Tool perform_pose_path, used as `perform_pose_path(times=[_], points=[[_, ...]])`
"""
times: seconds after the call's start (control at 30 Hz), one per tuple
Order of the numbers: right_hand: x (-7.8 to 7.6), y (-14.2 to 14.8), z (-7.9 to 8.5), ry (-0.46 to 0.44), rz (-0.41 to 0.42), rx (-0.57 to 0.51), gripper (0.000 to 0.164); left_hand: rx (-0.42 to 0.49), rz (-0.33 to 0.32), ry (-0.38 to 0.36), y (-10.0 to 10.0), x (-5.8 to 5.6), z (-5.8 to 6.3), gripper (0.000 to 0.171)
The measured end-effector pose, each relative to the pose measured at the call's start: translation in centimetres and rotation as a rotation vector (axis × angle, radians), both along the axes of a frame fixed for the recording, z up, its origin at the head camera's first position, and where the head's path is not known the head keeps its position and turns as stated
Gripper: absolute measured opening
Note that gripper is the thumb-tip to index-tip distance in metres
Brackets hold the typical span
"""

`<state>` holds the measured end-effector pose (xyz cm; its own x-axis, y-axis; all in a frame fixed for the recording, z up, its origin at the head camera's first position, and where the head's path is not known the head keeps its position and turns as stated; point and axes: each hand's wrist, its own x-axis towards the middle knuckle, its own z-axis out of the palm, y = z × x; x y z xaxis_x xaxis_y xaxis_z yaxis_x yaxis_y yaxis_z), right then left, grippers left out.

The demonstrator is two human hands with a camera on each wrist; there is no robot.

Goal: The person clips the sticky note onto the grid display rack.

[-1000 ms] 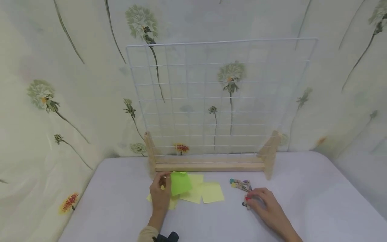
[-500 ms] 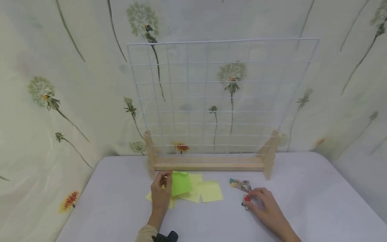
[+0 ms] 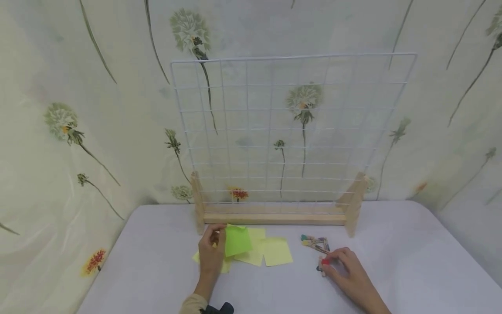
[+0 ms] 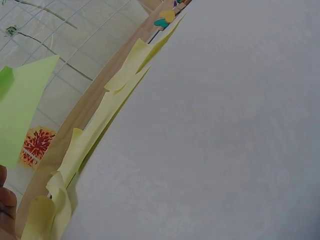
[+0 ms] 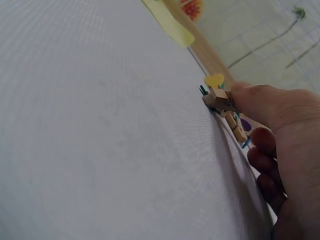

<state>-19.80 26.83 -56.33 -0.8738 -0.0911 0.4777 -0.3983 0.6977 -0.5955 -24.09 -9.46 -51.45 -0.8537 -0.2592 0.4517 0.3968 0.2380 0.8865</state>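
My left hand (image 3: 211,252) pinches a bright green sticky note (image 3: 238,240) at its left edge, raised above the pale yellow sticky notes (image 3: 277,252). In the left wrist view, the green note (image 4: 22,105) stands up from the fingertips at the left edge. On the right, the thumb and index finger of my right hand (image 3: 349,269) pinch a small wooden clothespin with a red decoration (image 3: 325,261), low over the table. The right wrist view shows that clothespin (image 5: 219,99) at the thumb tip. Just beyond lie several more small clothespins (image 3: 316,243) with coloured hearts.
A white wire grid (image 3: 270,131) stands upright in a wooden base (image 3: 274,219) behind the notes and clothespins. White cloth covers the table (image 3: 157,261). Behind the grid hangs a flowered curtain (image 3: 129,131). A black device (image 3: 219,308) sits at the left wrist.
The head view has shifted slightly. Both hands keep their places and their holds on the green note and the clothespin.
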Motion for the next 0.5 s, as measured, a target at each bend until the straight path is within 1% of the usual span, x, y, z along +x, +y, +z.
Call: perform_pose_path(times=[0.07,0.13,0.27,0.37,0.5], points=[[0.1,0.1,0.2,-0.003,0.022,-0.019,0.021,0.009,-0.012,-0.021,0.0,0.1,0.0,0.011],[0.3,0.2,0.4,-0.038,0.031,-0.033,0.018,0.014,-0.023,-0.038,0.0,0.1,0.0,0.012],[0.5,0.3,0.7,-0.136,-0.029,-0.036,0.009,0.018,-0.018,-0.06,-0.1,-1.2,-1.9,0.013],[0.5,0.4,0.7,-0.176,-0.064,-0.054,0.011,0.026,-0.013,-0.068,-0.3,-2.2,-3.3,0.013],[0.4,0.2,1.0,-0.236,-0.112,-0.073,0.024,0.024,-0.024,-0.048,-0.5,-2.3,-2.8,0.012]])
